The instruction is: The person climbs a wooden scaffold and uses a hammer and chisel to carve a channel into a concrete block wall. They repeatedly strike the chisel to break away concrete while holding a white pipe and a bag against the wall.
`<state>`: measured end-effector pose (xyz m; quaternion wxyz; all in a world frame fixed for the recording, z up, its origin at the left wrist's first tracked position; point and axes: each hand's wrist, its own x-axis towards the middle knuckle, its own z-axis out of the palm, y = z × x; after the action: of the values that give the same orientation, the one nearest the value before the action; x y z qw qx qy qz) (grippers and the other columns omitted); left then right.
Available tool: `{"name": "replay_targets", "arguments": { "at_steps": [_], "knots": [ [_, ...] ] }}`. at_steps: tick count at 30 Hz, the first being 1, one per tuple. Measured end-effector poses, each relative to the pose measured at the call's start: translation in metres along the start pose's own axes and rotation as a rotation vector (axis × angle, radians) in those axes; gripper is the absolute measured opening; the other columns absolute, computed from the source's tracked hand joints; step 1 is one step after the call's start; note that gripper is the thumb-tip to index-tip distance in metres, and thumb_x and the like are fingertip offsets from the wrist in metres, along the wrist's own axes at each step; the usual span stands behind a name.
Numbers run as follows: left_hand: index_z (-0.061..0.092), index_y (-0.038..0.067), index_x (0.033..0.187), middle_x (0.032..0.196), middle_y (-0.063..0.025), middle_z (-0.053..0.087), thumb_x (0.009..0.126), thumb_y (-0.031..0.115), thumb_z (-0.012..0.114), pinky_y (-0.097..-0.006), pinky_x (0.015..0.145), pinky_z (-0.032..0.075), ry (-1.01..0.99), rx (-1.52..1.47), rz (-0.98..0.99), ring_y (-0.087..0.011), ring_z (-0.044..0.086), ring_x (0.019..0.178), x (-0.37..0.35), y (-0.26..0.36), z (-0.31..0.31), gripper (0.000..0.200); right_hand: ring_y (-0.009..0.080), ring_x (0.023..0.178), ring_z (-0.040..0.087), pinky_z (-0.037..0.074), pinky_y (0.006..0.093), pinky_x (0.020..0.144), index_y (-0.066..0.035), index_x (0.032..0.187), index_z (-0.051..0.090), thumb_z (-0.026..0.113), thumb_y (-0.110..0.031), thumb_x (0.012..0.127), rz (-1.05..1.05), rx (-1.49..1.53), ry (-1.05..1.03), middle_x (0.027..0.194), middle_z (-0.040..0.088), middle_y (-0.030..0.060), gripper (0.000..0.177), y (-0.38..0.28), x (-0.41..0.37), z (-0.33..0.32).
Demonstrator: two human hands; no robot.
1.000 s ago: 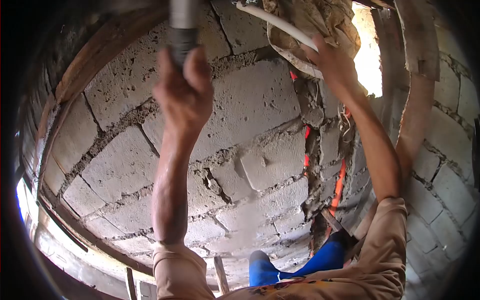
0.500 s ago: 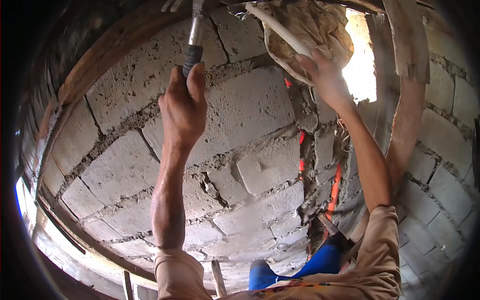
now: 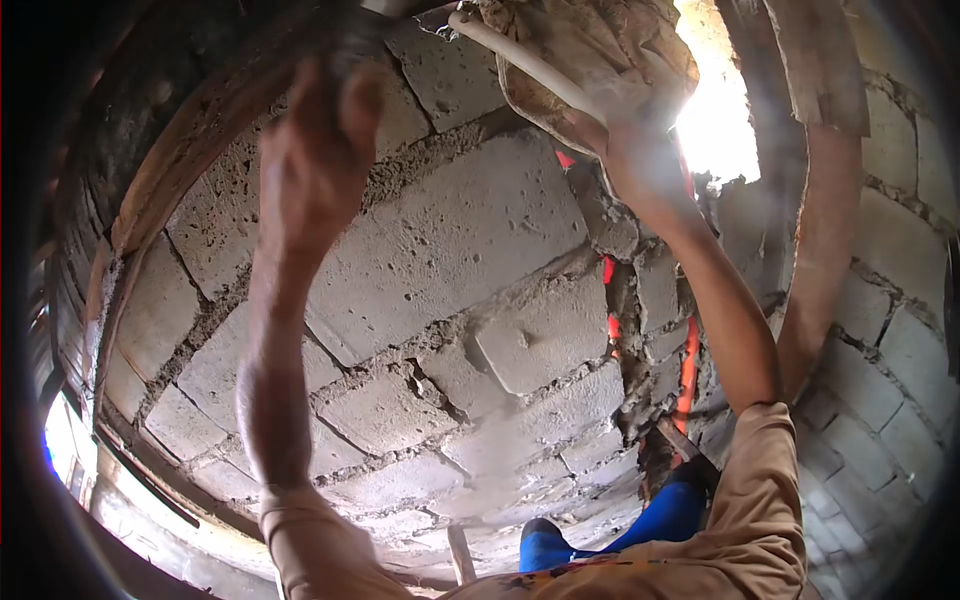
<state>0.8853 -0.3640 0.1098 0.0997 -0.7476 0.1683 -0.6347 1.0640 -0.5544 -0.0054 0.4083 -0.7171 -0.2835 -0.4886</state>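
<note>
My left hand (image 3: 312,170) is raised at the upper left, smeared by motion, with its fingers closed round the handle of a hammer (image 3: 350,45). The hammer is a dark blur against the wooden beam, and its head cannot be made out. At the upper right, my right hand (image 3: 645,165) grips the lower end of a pale pipe (image 3: 525,62), which slants up to the left. Behind the pipe and fingers hangs a crumpled, dirty sack (image 3: 640,35). Glare hides part of the right hand.
A rough concrete block wall (image 3: 450,230) fills the middle. Orange conduit (image 3: 688,370) runs up a broken channel in it. Bright light comes through an opening (image 3: 720,120) beside a wooden post (image 3: 825,220). A curved-looking beam (image 3: 180,175) crosses the upper left.
My left hand has moved up and left with the hammer, from sharp to blurred. The right hand stays on the pipe, and the view has shifted slightly.
</note>
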Motion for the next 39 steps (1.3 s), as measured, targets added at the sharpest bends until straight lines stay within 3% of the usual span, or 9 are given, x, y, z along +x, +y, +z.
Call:
{"name": "replay_targets", "arguments": {
  "at_steps": [3,6,9,16,19,26,27,30,39],
  "knots": [
    [0.053,0.005,0.091,0.055,-0.0108,0.059,0.098,0.045,0.042,-0.0361,0.033,0.047,-0.335,0.269,0.074,-0.0213,0.063,0.045,0.001,-0.033,0.009,0.043,0.0283,0.066,0.054,0.046,0.0409,0.061,-0.006,0.112,0.058,0.064,-0.023,0.088,-0.107,0.029,0.111,0.081,0.057,0.0161,0.030,0.012,-0.001,0.009],
    [0.052,0.005,0.088,0.056,-0.0111,0.059,0.098,0.046,0.043,-0.0358,0.034,0.046,-0.289,0.105,-0.168,-0.0222,0.063,0.045,-0.006,0.016,-0.013,0.043,0.0283,0.064,0.054,0.047,0.0397,0.061,-0.006,0.113,0.057,0.064,-0.023,0.088,-0.175,-0.057,0.192,0.079,0.057,0.0165,0.031,0.013,0.002,0.009],
    [0.050,0.005,0.086,0.056,-0.0108,0.058,0.099,0.044,0.041,-0.0342,0.033,0.044,0.113,-0.011,0.117,-0.0206,0.061,0.043,-0.005,0.021,-0.012,0.042,0.0284,0.062,0.054,0.047,0.0398,0.062,-0.005,0.113,0.058,0.064,-0.024,0.089,-0.136,-0.088,0.158,0.076,0.056,0.0161,0.031,0.010,0.001,0.012],
    [0.054,0.002,0.098,0.058,-0.0090,0.059,0.099,0.049,0.036,-0.0343,0.035,0.049,-0.316,0.118,-0.190,-0.0199,0.062,0.048,-0.002,-0.022,-0.004,0.051,0.0263,0.065,0.058,0.046,0.0399,0.062,-0.005,0.110,0.058,0.062,-0.027,0.090,-0.309,-0.176,0.270,0.070,0.056,0.0134,0.030,0.009,0.013,0.010],
    [0.055,0.000,0.098,0.060,-0.0096,0.061,0.098,0.049,0.038,-0.0330,0.036,0.050,-0.045,0.129,-0.200,-0.0207,0.063,0.048,-0.011,-0.010,-0.024,0.051,0.0273,0.065,0.060,0.045,0.0410,0.061,-0.003,0.107,0.058,0.061,-0.027,0.092,-0.415,-0.255,0.348,0.070,0.058,0.0147,0.029,0.010,0.017,0.019],
    [0.054,-0.001,0.102,0.064,-0.0115,0.063,0.097,0.041,0.047,-0.0318,0.040,0.053,-0.301,0.297,0.148,-0.0212,0.064,0.049,-0.015,-0.060,0.008,0.043,0.0306,0.057,0.059,0.045,0.0427,0.056,-0.002,0.099,0.059,0.059,-0.028,0.093,-0.263,-0.200,0.200,0.065,0.058,0.0158,0.027,0.019,0.018,0.034],
    [0.054,0.000,0.099,0.064,-0.0114,0.063,0.098,0.041,0.044,-0.0328,0.040,0.052,-0.156,0.365,0.441,-0.0214,0.063,0.047,-0.012,-0.055,0.006,0.043,0.0308,0.057,0.059,0.045,0.0425,0.056,-0.002,0.099,0.059,0.058,-0.029,0.093,-0.284,-0.227,0.213,0.065,0.058,0.0161,0.027,0.018,0.021,0.029],
    [0.054,0.002,0.099,0.066,-0.0114,0.063,0.099,0.045,0.040,-0.0340,0.040,0.050,-0.207,0.068,-0.307,-0.0219,0.063,0.050,-0.015,-0.013,-0.018,0.045,0.0320,0.067,0.061,0.045,0.0425,0.062,-0.002,0.106,0.060,0.056,-0.031,0.094,-0.292,-0.167,0.222,0.074,0.060,0.0187,0.032,0.016,0.022,0.017],
    [0.055,0.004,0.093,0.065,-0.0107,0.063,0.097,0.053,0.041,-0.0385,0.052,0.049,-0.126,0.063,-0.317,-0.0265,0.066,0.057,-0.015,0.009,-0.041,0.051,0.0333,0.078,0.059,0.046,0.0421,0.070,-0.003,0.115,0.058,0.054,-0.034,0.095,-0.057,0.117,0.055,0.085,0.060,0.0205,0.038,0.016,0.000,0.008]
  ]
}}
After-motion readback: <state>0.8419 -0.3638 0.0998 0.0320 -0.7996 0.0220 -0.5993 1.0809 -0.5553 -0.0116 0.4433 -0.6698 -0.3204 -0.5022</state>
